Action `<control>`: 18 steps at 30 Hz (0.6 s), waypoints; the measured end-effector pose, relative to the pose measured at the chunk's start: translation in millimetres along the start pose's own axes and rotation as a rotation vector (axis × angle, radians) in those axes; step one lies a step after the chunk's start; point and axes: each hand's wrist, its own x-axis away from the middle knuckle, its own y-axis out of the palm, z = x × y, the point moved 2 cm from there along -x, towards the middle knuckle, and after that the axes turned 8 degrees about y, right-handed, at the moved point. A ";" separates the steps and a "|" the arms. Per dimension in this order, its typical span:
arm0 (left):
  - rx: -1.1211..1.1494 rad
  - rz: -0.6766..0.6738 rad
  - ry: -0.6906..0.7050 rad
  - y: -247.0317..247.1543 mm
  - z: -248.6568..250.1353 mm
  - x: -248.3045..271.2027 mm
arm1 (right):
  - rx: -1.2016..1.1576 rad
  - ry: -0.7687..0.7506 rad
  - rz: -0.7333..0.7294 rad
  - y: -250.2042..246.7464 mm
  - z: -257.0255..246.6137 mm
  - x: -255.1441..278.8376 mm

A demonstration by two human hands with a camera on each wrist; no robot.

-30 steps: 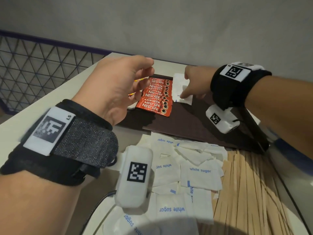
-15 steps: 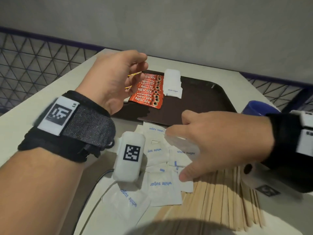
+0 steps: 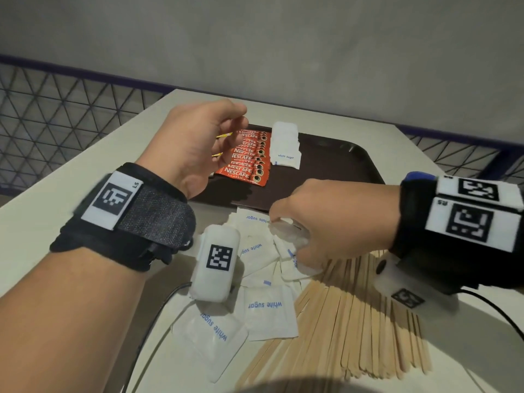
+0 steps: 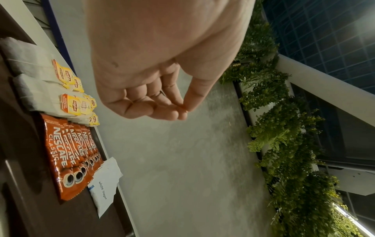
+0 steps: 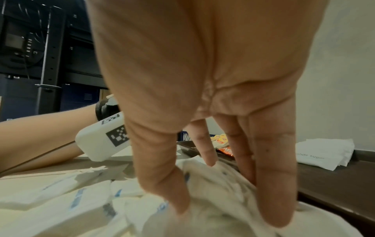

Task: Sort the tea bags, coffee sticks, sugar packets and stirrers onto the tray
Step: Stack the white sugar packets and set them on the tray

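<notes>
A dark brown tray (image 3: 326, 171) holds a row of red Nescafe coffee sticks (image 3: 243, 163), a stack of white sugar packets (image 3: 285, 146) and Lipton tea bags (image 4: 40, 89) at its left end. Several loose sugar packets (image 3: 266, 310) lie on the table in front of the tray, beside a fan of wooden stirrers (image 3: 354, 321). My right hand (image 3: 286, 236) is down on that loose pile. Its thumb and fingers (image 5: 270, 200) pinch crumpled sugar packets (image 5: 219, 192). My left hand (image 3: 232, 123) hovers over the tray's left end with loosely curled fingers (image 4: 168, 112), holding nothing.
The pale table ends at a grey wall behind the tray. A wire mesh fence (image 3: 56, 123) runs along the left side. A bit of a blue cup (image 3: 419, 175) shows behind my right wrist. A black cable (image 3: 158, 321) trails across the near table.
My right hand drew back from the tray's sugar stack to the loose pile and closed its fingers on packets there. My left hand stayed hovering over the tray.
</notes>
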 end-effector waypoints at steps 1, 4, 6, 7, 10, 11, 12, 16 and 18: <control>0.001 -0.003 0.001 0.3 -0.1 -0.3 | 0.000 -0.011 0.040 1.1 -0.6 -3.0; 0.008 -0.009 0.005 0.3 0.5 -0.6 | 0.016 -0.027 0.150 8.7 -1.7 -9.8; 0.015 -0.016 0.006 -0.2 1.5 -0.9 | 0.043 -0.035 0.190 14.9 -2.2 -11.3; 0.020 -0.019 0.007 -0.7 1.8 -1.2 | 0.046 -0.049 0.200 16.9 -2.1 -11.3; 0.028 -0.035 0.011 0.0 3.0 -0.2 | -0.104 -0.118 0.219 14.0 -0.7 -4.0; 0.026 -0.042 0.011 0.4 3.1 0.0 | -0.174 -0.136 0.225 10.4 -0.6 -0.3; 0.023 -0.052 0.010 0.7 3.1 0.4 | -0.253 -0.142 0.228 5.5 -0.2 3.6; 0.014 -0.108 -0.013 2.4 1.8 0.5 | -0.703 -0.092 0.178 -15.1 8.2 14.0; 0.027 -0.131 -0.037 4.7 1.2 0.7 | -0.926 -0.063 0.189 -24.8 15.9 16.6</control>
